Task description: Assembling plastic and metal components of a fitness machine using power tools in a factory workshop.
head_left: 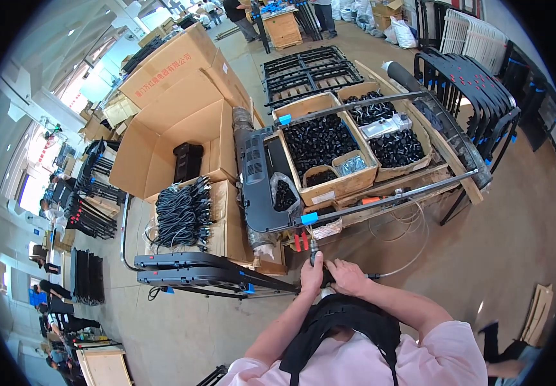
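My left hand (312, 275) is closed around a dark hand tool (327, 278) with a metal nose, its thumb pointing up along it. Close beside it, my right hand (347, 278) is also closed on the tool; its fingers hide most of the body. A thin pale hose (424, 241) loops from near my right hand back to the bench. The nose sits near the front corner of a black tubular frame (387, 204), next to a blue clip (309, 219) and two red handles (301, 242). Fixed to the frame is a black plastic panel (256, 206).
Cartons of small black parts (319, 141) stand within the frame. To the left are a large open carton (155, 154) and bundled black cables (184, 215). Stacked black frames (194, 273) lie near left; more frames (471, 83) lean far right. A person's arm (506, 368) shows lower right.
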Tool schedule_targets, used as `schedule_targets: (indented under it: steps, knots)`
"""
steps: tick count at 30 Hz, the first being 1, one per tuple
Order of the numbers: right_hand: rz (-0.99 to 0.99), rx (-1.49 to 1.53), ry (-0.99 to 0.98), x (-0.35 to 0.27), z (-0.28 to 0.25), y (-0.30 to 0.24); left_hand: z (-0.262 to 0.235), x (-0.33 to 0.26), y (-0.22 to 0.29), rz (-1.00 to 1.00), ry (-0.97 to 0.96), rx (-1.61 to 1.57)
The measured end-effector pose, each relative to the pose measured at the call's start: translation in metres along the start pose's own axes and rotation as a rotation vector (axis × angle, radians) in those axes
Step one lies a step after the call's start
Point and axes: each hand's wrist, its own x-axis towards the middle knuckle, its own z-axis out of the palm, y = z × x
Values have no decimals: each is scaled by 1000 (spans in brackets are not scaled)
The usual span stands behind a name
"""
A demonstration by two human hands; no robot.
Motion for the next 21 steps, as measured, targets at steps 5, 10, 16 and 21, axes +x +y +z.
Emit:
schedule_targets:
  steps: [5, 10, 16, 21]
  knots:
    - [1, 5, -8, 0, -8, 5, 5, 1, -5, -5, -3, -39]
    - [-9, 2, -18, -2, -9, 8, 6, 4, -3, -17, -33, 5]
    - [-1, 20, -43, 1, -15, 10, 9, 7, -1, -36, -31, -45]
    - [19, 8, -58, 4, -11, 18, 11, 3, 9, -27, -31, -54]
